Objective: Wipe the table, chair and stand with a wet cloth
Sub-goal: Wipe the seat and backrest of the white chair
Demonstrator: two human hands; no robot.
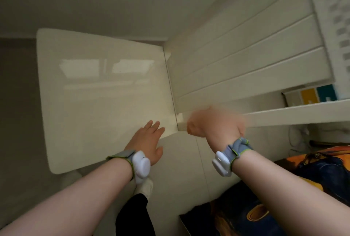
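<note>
Left hand flat on the table; right hand curled at the shelf end.

The white glossy table (91, 103) occupies the centre-left of the head view, its right edge set against a white slatted panel (246, 50). The left hand (147, 141) lies across the table's near edge close to the right corner, fingers straight and slightly spread, palm down. The right hand (216, 124) is at the near end of a white shelf (295, 114), possibly part of the stand. Its fingers are curled, but motion blur prevents determining whether they grip anything. Each wrist carries a white device on a grey strap: left wrist device (141, 165), right wrist device (222, 162). Coloured boxes (310, 96) stand on the shelf. An orange-and-blue patterned fabric (322, 165) lies at lower right.
</note>
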